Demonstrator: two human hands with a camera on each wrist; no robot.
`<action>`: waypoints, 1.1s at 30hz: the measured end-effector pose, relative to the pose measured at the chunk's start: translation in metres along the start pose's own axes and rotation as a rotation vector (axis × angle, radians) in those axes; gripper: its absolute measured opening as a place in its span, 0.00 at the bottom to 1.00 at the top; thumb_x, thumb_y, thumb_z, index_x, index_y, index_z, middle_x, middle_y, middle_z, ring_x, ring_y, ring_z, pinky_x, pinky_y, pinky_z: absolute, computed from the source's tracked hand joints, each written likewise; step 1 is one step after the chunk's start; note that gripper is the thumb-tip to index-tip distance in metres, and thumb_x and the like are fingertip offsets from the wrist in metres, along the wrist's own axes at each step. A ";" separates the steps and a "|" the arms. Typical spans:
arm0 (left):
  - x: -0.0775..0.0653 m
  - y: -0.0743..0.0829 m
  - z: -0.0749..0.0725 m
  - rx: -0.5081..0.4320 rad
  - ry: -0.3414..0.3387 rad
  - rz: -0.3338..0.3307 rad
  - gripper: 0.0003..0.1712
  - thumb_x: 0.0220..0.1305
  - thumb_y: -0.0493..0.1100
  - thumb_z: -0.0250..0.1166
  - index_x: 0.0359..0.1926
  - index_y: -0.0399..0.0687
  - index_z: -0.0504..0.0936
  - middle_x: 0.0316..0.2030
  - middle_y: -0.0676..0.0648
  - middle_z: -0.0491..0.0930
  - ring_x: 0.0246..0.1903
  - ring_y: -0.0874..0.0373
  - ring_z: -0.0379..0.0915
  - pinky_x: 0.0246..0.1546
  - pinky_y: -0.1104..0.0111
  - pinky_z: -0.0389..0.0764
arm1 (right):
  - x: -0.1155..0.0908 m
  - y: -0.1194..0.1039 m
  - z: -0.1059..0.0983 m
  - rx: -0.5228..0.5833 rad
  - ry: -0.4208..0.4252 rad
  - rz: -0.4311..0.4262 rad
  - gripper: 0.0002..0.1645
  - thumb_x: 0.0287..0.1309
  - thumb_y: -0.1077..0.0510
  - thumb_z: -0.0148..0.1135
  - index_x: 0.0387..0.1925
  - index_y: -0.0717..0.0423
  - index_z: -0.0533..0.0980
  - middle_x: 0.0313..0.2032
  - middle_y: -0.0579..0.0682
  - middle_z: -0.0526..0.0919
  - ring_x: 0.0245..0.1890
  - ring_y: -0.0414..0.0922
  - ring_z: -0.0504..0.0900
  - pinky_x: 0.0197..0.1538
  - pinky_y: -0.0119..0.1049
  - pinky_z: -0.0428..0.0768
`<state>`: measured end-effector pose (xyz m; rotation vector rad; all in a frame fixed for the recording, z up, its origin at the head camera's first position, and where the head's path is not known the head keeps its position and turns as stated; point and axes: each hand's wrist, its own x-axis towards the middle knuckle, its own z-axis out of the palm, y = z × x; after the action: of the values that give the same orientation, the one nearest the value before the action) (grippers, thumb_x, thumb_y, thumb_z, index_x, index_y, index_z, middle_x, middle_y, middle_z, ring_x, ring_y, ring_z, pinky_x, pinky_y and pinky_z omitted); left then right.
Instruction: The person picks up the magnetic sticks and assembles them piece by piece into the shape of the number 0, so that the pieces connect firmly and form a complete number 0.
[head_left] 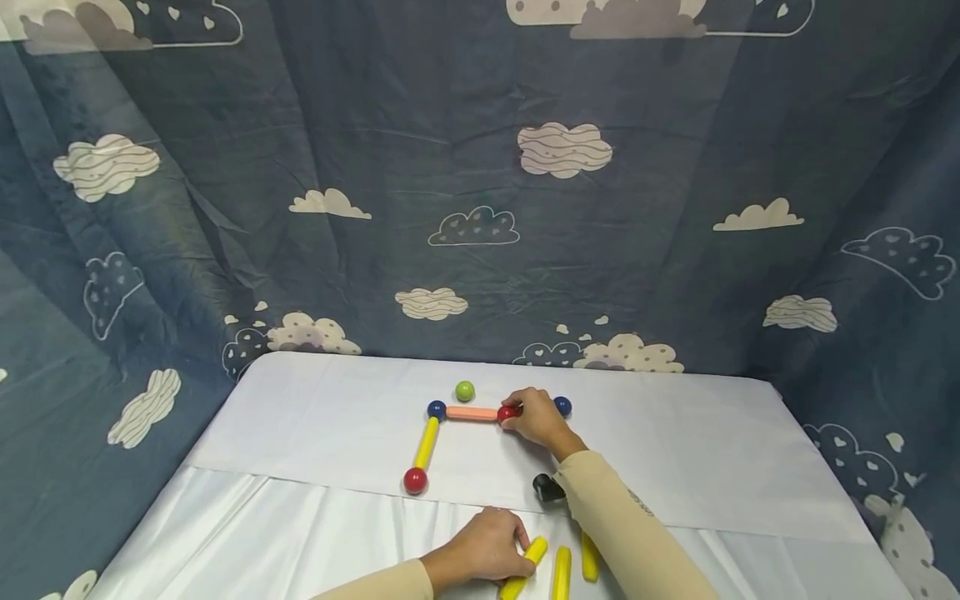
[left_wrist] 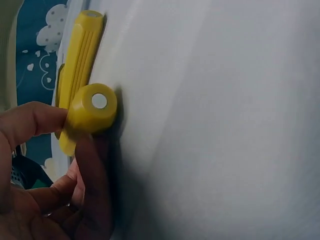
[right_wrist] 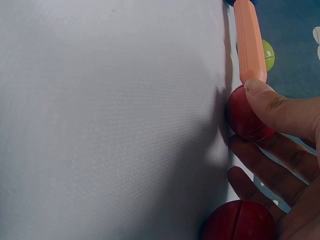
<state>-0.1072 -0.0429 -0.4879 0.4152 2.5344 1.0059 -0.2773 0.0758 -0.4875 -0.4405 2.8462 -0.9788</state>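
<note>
One yellow rod [head_left: 536,550], bottom centre of the head view, is pinched in my left hand [head_left: 487,546]; a light grip suits it. Farther up, lower centre, my right hand [head_left: 536,417] clamps thumb and fingers on a red ball [head_left: 506,412] at the orange rod [head_left: 471,413]'s end, best held in line. Only the right wrist view shows a second red ball [right_wrist: 237,221], bottom right

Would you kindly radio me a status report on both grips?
Left grip: pinching yellow plastic-looking stick. Right grip: holding glossy red ball at end of salmon-coloured stick. Nearby, possibly in the way: second glossy red ball.
</note>
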 end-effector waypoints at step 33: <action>-0.035 -0.061 -0.069 -0.598 -0.113 -0.190 0.16 0.62 0.39 0.65 0.49 0.36 0.77 0.31 0.49 0.79 0.24 0.62 0.73 0.22 0.73 0.76 | 0.001 0.002 0.000 0.005 -0.006 0.019 0.19 0.44 0.61 0.76 0.42 0.58 0.83 0.38 0.49 0.84 0.39 0.45 0.77 0.47 0.45 0.76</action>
<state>-0.1150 -0.1409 -0.4760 0.0527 1.9954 1.5314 -0.2783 0.0771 -0.4884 -0.4142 2.8362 -0.9800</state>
